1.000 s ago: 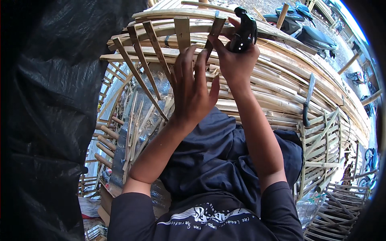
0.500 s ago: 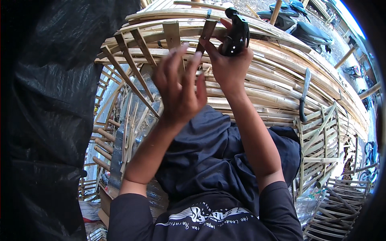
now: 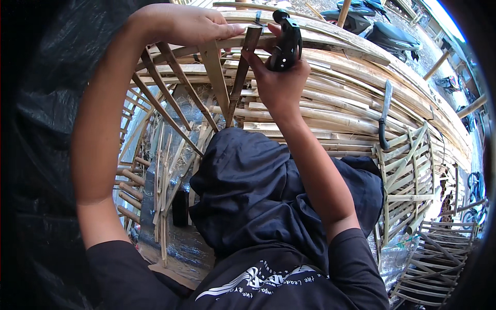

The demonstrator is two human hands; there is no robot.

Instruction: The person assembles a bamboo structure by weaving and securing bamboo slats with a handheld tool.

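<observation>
A curved bamboo frame (image 3: 330,108) of long slats and fanned-out strips fills the upper middle. My right hand (image 3: 276,82) grips a black tool (image 3: 287,44) pressed against one upright bamboo strip (image 3: 240,77) where it meets the top rail. My left hand (image 3: 191,23) rests palm down on the top rail (image 3: 217,44), fingers flat and pinching it just left of the tool. Dark blue cloth (image 3: 268,191) on my lap lies below the frame.
A knife with a dark handle (image 3: 383,119) lies on the slats at right. Woven bamboo panels (image 3: 408,175) lean at the right, more (image 3: 439,263) at lower right. A black plastic sheet (image 3: 36,129) hangs at left. Parked motorbikes (image 3: 372,23) stand beyond the frame.
My left hand has risen from the fanned strips up to the top rail and now lies flat on it. My right hand with the black tool stays at the same joint.
</observation>
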